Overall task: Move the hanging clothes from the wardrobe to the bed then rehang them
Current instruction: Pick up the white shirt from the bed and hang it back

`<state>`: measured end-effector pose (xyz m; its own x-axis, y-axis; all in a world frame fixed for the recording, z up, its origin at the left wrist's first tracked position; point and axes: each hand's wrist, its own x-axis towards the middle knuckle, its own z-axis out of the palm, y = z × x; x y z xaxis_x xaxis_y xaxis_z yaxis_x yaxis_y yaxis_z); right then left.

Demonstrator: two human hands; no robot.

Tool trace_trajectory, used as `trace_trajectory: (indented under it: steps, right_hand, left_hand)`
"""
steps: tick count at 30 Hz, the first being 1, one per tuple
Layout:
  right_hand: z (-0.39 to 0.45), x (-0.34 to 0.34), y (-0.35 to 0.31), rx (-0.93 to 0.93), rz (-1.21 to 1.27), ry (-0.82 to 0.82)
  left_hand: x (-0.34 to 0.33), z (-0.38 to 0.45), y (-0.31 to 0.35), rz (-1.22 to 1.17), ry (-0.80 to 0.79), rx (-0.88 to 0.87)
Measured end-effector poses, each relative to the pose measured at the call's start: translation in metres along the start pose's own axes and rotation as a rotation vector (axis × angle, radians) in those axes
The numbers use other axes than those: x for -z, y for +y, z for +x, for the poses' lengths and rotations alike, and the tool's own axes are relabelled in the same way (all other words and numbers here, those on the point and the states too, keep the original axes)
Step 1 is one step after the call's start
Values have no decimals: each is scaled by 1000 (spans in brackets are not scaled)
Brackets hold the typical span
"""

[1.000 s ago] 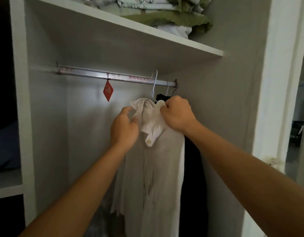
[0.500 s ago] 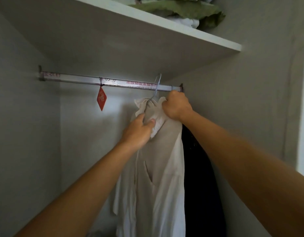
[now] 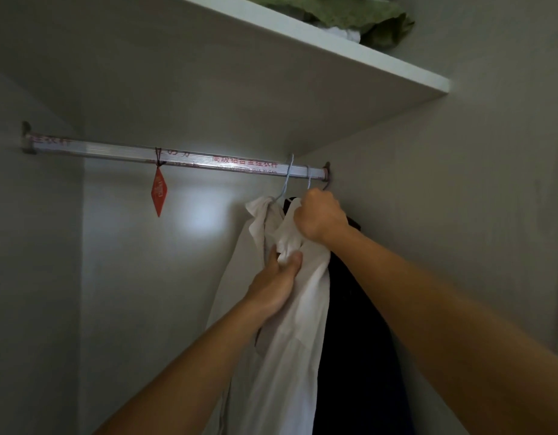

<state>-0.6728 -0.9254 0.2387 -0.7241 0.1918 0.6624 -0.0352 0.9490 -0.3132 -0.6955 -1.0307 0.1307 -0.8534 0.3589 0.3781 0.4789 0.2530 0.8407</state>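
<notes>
The wardrobe's grey back wall (image 3: 130, 293) is taking up most of what I am seeing, with a white shelf (image 3: 350, 48) running across the top above the rail (image 3: 183, 158). A green bundle of cloth (image 3: 365, 17) is lying on that shelf, above the rail's right end.

Below the rail's right end a white shirt (image 3: 290, 340) is hanging on a thin wire hanger (image 3: 287, 180), whose hook is sitting over the rail. Just right of the shirt, nearer the side wall, a dark garment (image 3: 359, 340) is hanging too; a second wire hook is showing on the rail above it.

The person's right hand (image 3: 321, 215) is gripping the bunched shoulder of the white shirt just under the rail, fingers curled tight into a fist around the cloth. The left hand (image 3: 277, 277) is sitting lower, below the right hand, pinching a fold of the shirt's front between thumb and fingers.

A small red diamond-shaped tag (image 3: 159, 191) is dangling from a dark string tied round the rail, near its middle and well left of the hangers.
</notes>
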Motion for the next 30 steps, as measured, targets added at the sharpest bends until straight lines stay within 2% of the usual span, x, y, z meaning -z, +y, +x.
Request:
trace_trajectory:
  steps: [5, 11, 17, 22, 26, 30]
  right_hand:
    - [1, -6, 20, -4, -15, -41]
    - [-10, -11, 17, 64, -99, -63]
    - [-14, 1, 14, 20, -108, -104]
    - [-25, 20, 3, 39, -185, -45]
    - [-48, 36, 3, 60, -148, -162]
    - [-88, 53, 7, 71, -124, -201]
  left_hand:
    - [-19, 6, -7, -46, -47, 6]
    - [-7, 1, -15, -40, -40, -2]
    - [12, -7, -13, 175, -30, 16]
    - [34, -17, 10, 329, 18, -37]
    - [54, -36, 25, 375, 68, -117]
    - [60, -61, 41, 390, 127, -199]
